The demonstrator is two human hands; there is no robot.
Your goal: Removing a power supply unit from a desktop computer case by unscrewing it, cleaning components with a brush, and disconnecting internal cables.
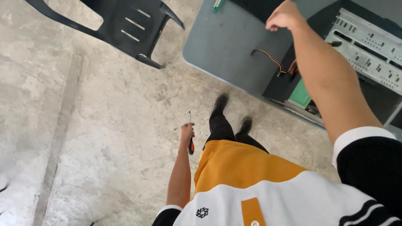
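Observation:
My left hand (186, 132) hangs at my side over the concrete floor, gripping a screwdriver (190, 140) with an orange and black handle and its thin shaft pointing forward. My right hand (283, 16) is stretched out over the grey table (222, 46) with its fingers curled closed; whether anything is inside them I cannot tell. Just beyond that hand lies an opened computer case (364, 46) with a perforated metal frame, a green circuit board (300, 94) and a red, yellow and black cable (268, 56) trailing onto the tabletop.
A black plastic chair (125, 25) stands on the floor at the upper left. A green pen-like object (217, 5) rests at the table's far edge. My black shoes (232, 113) stand close to the table's rounded corner. The floor is rough grey concrete.

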